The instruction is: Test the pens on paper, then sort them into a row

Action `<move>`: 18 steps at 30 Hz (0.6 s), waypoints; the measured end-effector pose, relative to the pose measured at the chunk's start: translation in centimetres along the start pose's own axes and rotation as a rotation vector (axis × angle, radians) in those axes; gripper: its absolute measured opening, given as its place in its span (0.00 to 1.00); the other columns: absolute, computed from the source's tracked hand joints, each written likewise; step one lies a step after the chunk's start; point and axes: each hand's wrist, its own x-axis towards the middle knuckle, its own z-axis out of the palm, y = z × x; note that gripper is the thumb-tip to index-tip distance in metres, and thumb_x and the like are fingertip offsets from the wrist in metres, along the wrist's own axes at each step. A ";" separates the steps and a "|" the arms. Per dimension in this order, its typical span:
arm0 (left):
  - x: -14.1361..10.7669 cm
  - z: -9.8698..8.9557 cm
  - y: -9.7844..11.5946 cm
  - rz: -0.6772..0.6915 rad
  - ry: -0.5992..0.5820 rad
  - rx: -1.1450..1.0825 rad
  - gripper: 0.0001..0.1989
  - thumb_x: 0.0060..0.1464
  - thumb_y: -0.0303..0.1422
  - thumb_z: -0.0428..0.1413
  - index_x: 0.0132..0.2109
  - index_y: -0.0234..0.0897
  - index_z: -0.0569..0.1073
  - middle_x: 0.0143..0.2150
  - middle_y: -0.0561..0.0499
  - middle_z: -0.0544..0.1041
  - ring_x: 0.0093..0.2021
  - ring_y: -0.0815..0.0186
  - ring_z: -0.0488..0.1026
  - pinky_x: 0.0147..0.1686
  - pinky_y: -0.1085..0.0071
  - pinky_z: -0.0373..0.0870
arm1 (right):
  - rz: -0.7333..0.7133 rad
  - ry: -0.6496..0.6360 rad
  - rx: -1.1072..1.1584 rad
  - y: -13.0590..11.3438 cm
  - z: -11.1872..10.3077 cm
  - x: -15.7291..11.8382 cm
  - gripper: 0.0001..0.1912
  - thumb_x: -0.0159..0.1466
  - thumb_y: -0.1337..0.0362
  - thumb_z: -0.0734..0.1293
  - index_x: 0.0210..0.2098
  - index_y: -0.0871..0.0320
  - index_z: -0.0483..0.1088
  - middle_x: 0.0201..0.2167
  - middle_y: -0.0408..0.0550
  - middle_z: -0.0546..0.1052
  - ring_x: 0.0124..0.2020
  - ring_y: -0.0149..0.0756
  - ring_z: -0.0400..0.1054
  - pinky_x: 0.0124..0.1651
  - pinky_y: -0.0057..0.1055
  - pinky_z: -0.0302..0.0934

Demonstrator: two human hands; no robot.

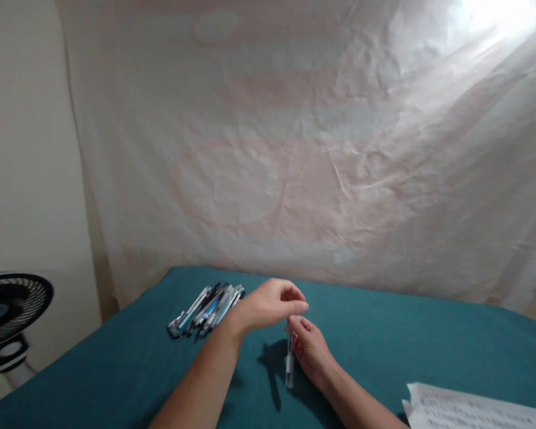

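Observation:
My right hand (310, 348) pinches a slim, clear pen (289, 363) near its upper end, and the pen hangs upright with its lower end toward the green cloth. Just above it, my left hand (272, 302) is bent over with its thumb and fingertips close together; whether anything small is between them cannot be made out. Left of my left hand, a pile of several pens (209, 310) in black, white, clear and blue lies on the cloth, partly behind my wrist.
A green cloth (384, 333) covers the table. Printed paper (469, 411) lies at the lower right. A black fan (13, 310) stands off the left edge. Pale sheeting (268, 149) hangs behind the table.

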 end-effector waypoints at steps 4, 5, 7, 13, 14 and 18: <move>4.2 1.6 -4.5 -0.156 0.332 -0.133 0.18 0.40 0.35 0.58 0.40 0.32 0.71 0.38 0.46 0.73 0.36 0.66 0.68 0.36 0.73 0.61 | 0.086 0.022 0.172 -0.5 -0.5 0.3 0.16 0.49 0.55 0.70 0.32 0.60 0.71 0.23 0.41 0.71 0.18 0.22 0.59 0.21 0.20 0.52; 4.5 2.0 -5.5 -0.177 0.286 -0.165 0.16 0.41 0.37 0.57 0.38 0.31 0.72 0.34 0.47 0.73 0.33 0.67 0.68 0.34 0.73 0.62 | 0.094 0.006 0.197 -0.6 -0.6 0.3 0.16 0.50 0.55 0.69 0.34 0.60 0.71 0.25 0.42 0.73 0.20 0.23 0.61 0.22 0.21 0.54; 4.7 2.6 -6.9 -0.199 0.159 -0.236 0.15 0.43 0.39 0.56 0.33 0.30 0.73 0.26 0.50 0.72 0.26 0.69 0.67 0.30 0.72 0.62 | 0.079 -0.037 0.226 -0.8 -0.6 0.3 0.16 0.52 0.55 0.68 0.36 0.60 0.71 0.27 0.44 0.74 0.23 0.26 0.64 0.25 0.22 0.56; 4.9 2.4 -8.6 -0.149 0.034 -0.458 0.14 0.44 0.38 0.57 0.33 0.30 0.74 0.25 0.51 0.73 0.21 0.74 0.66 0.30 0.74 0.63 | 0.099 -0.029 0.211 -0.8 -0.8 0.5 0.17 0.52 0.53 0.67 0.35 0.59 0.72 0.22 0.41 0.72 0.21 0.24 0.61 0.23 0.21 0.54; 5.1 2.3 -8.8 -0.138 0.050 -0.494 0.14 0.46 0.39 0.56 0.35 0.30 0.73 0.28 0.49 0.74 0.23 0.73 0.67 0.30 0.74 0.64 | 0.131 -0.048 0.204 -0.9 -0.8 0.5 0.18 0.53 0.52 0.66 0.35 0.60 0.71 0.22 0.42 0.71 0.20 0.24 0.61 0.23 0.21 0.54; 5.9 1.9 -10.0 -0.111 0.135 -0.628 0.13 0.51 0.37 0.52 0.39 0.31 0.70 0.37 0.43 0.75 0.34 0.67 0.72 0.37 0.71 0.66 | 0.221 -0.153 0.182 -0.9 -0.8 0.3 0.21 0.55 0.51 0.63 0.37 0.64 0.70 0.20 0.44 0.70 0.18 0.25 0.60 0.23 0.23 0.54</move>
